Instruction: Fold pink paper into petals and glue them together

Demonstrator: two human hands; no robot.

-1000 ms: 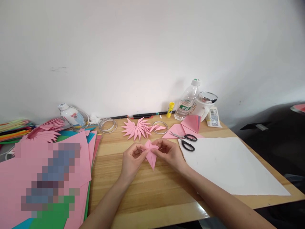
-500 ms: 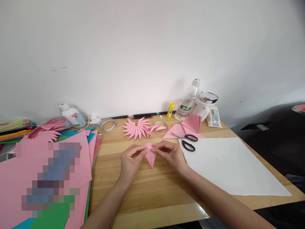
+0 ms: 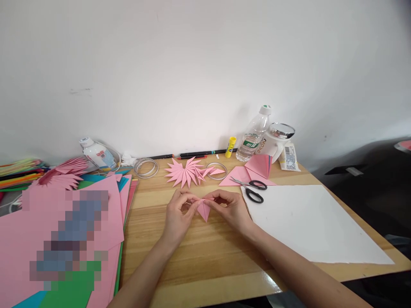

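Observation:
Between my two hands is a small folded piece of pink paper (image 3: pixel 204 209), its pointed end toward me and a crease down its middle. My left hand (image 3: pixel 181 209) pinches its left side with thumb and fingers. On the other side my right hand (image 3: pixel 229 207) grips the paper the same way. Part of the upper fold is hidden by the fingertips. Just beyond the hands lies a pink fan of folded paper points (image 3: pixel 183 172). Scissors with black handles (image 3: pixel 254 195) rest to the right, by folded pink paper pieces (image 3: pixel 259 167).
A white board (image 3: pixel 308 222) covers the table's right side. Coloured paper sheets (image 3: pixel 109 214) are piled at left. Along the wall stand a glue stick (image 3: pixel 230 147), a water bottle (image 3: pixel 252 139) and a white mug (image 3: pixel 272 143). Tape rolls (image 3: pixel 146 168) lie near pens (image 3: pixel 195 154).
The paper's upper part has folded down, so less of it shows above my fingers. My left hand has shifted slightly right.

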